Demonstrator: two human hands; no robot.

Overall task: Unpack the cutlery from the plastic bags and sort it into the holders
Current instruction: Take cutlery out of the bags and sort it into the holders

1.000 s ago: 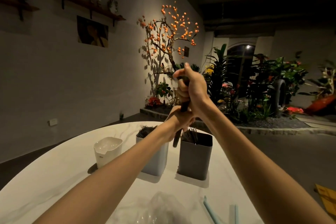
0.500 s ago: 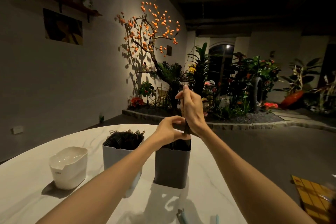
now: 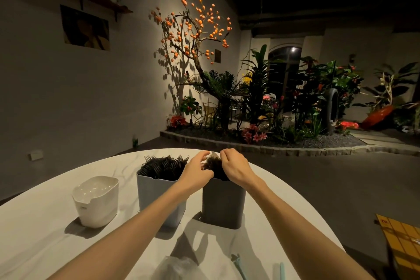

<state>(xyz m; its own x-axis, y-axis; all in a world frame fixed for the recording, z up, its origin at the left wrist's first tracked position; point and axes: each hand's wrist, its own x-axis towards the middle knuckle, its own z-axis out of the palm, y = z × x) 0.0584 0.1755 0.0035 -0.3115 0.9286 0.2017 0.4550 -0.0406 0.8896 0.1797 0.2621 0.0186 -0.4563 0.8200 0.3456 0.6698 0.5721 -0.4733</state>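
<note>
A dark grey holder (image 3: 223, 204) stands mid-table with a bunch of black cutlery (image 3: 212, 163) sticking out of its top. My left hand (image 3: 197, 171) and my right hand (image 3: 234, 167) meet over its rim, and the curled fingers of both pinch the cutlery tops from either side. A pale tip shows between the two hands. Left of it, a light blue-grey holder (image 3: 162, 200) is packed with black forks (image 3: 163, 163). Further left stands a white holder (image 3: 96, 200) with nothing visible inside. A crumpled clear plastic bag (image 3: 177, 267) lies at the table's near edge.
The round white marble table (image 3: 45, 234) drops off to dark floor on the right. Two teal sticks (image 3: 238, 266) lie near the front edge. A yellow cardboard sheet (image 3: 402, 241) lies on the floor at right. A planted bed with an orange-fruited tree (image 3: 195, 29) lies beyond the table.
Both hands came down from chest height with the black cutlery bundle. The bundle now sits in the dark grey holder, and the hands are at its rim.
</note>
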